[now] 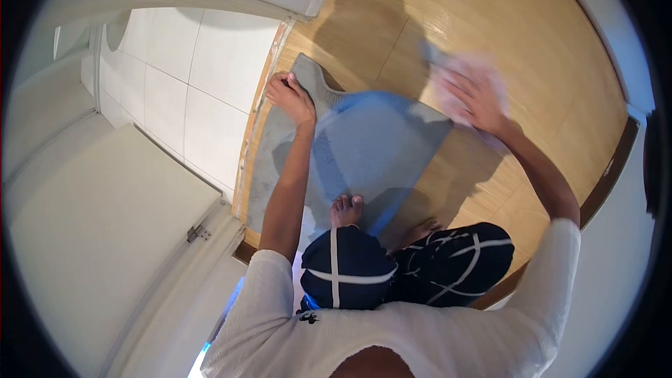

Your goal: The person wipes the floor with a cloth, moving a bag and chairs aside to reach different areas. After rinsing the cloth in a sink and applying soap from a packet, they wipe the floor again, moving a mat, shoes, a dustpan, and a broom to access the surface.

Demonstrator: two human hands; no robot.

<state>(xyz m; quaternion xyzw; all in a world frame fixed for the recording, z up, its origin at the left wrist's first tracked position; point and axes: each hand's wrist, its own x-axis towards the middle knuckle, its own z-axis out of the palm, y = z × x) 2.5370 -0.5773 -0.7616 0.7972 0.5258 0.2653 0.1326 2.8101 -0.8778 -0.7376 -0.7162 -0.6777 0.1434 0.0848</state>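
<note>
A grey and blue floor mat [378, 133] lies before me, its far edge bent up in a curve. My left hand [290, 98] is closed at the mat's far left edge, with the fingers curled over it. Out to the right, my right hand [477, 98] presses a pale pinkish cloth [455, 73] against the wooden floor, beyond the mat's right corner. Both hand and cloth are smeared by motion. One bare foot [346, 210] rests on the near part of the mat.
Wooden flooring [546, 56] spreads to the right and far side. A threshold strip [255, 129] divides it from white tiles [168, 84] on the left. A pale door [112, 217] with a hinge stands at the lower left. Walls rise along the right.
</note>
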